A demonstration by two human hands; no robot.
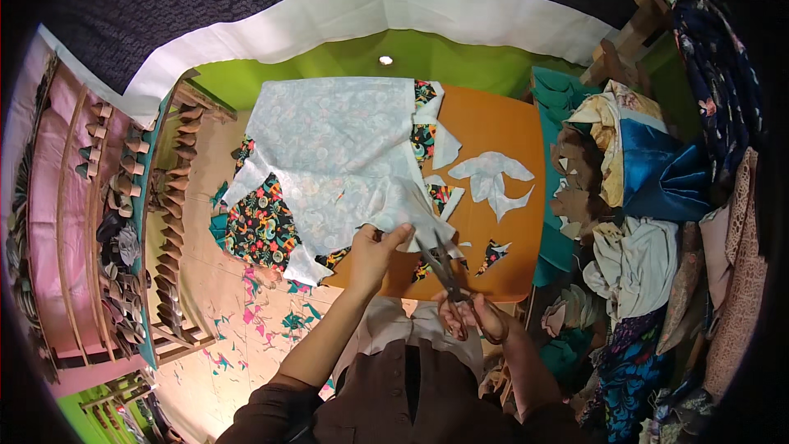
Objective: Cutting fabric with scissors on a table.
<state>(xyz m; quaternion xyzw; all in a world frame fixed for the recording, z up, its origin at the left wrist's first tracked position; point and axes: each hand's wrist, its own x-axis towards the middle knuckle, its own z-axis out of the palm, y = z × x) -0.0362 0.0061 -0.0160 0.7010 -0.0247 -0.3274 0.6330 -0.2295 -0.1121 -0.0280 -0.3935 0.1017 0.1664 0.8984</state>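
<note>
A large sheet of fabric (pixel 329 140), pale on its upturned back, lies over the orange table (pixel 518 259). Its folded corners show a dark floral print. My left hand (pixel 380 253) pinches the near edge of this fabric, thumb on top. In my right hand (pixel 472 316) are large metal scissors (pixel 446 271), their handles around my fingers. The scissor blades point away from me and meet the fabric edge just right of my left hand; the fabric partly hides them. A cut pale fabric piece (pixel 491 177) with curved points lies to the right. A small printed scrap (pixel 491 256) lies nearer me.
Wooden racks of shoe lasts (pixel 170 230) stand on the left. Piled cloths, including shiny blue fabric (pixel 662 168) and white cloth (pixel 633 267), fill the right side. Pink and green scraps (pixel 300 321) litter the floor. A white-edged dark curtain (pixel 205 25) hangs beyond the table.
</note>
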